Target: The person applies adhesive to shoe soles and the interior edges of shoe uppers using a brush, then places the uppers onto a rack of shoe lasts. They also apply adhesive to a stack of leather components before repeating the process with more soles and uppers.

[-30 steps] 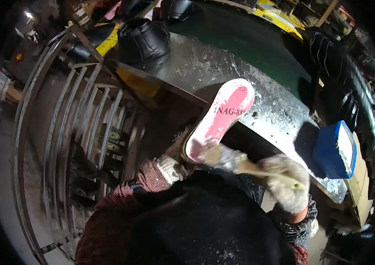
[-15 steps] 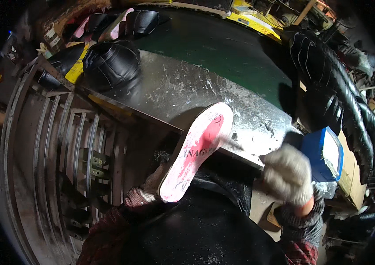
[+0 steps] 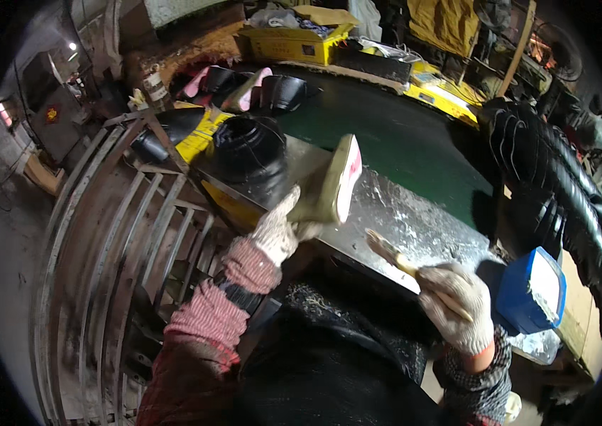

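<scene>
In its white knit glove, my left hand [image 3: 277, 233] grips a pale olive shoe last [image 3: 322, 195]. The last is tilted with its toe end up and away, and its white-smeared pink underside turned to the right, so only a strip shows. My gloved right hand [image 3: 457, 305] is closed round the handle of a brush [image 3: 388, 250], whose bristles point up and left above the metal plate's front edge. Just right of that hand stands a blue container [image 3: 524, 295] with white stuff inside and on its rim.
A scuffed metal plate [image 3: 414, 216] lies on the green tabletop [image 3: 393, 121]. Black boot-like pieces [image 3: 248, 149] stand at its left end; more pink-soled lasts [image 3: 248, 91] lie behind. A metal rack [image 3: 102, 248] is at left. Shiny black uppers [image 3: 549, 184] are piled at right.
My left hand has raised the last forward and turned its underside from facing me to the right. My right hand has stayed near the container, and the brush now shows clearly. The view has tilted up.
</scene>
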A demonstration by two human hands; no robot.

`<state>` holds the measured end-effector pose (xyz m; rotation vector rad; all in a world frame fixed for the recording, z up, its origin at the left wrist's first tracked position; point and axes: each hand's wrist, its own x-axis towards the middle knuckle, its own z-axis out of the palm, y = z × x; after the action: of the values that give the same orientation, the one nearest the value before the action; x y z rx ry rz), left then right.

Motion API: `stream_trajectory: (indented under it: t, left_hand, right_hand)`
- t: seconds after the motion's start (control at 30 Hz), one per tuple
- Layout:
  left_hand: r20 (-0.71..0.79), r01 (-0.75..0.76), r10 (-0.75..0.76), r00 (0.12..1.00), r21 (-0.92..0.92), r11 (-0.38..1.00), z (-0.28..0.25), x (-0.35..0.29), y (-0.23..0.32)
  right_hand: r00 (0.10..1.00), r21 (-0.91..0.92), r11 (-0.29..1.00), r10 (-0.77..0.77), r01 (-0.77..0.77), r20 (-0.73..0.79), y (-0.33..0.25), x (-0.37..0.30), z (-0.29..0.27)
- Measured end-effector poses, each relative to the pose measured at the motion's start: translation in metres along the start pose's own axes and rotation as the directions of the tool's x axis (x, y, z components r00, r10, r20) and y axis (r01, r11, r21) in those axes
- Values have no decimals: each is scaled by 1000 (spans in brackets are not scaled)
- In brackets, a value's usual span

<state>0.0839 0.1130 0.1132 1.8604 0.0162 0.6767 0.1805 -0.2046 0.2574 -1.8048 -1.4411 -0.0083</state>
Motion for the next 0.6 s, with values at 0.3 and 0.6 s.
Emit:
stream_trajectory:
  t: [0.3,0.6]
  left_hand:
    - [-517,319,-86,851,379,869,-88,52,120]
    - [-677,170,28,735,225,960,-114,56,109]
  right_hand:
    - [806,305,823,551,-479,-218,42,-80,0]
    - [909,98,917,398,-388,-121,43,-56,5]
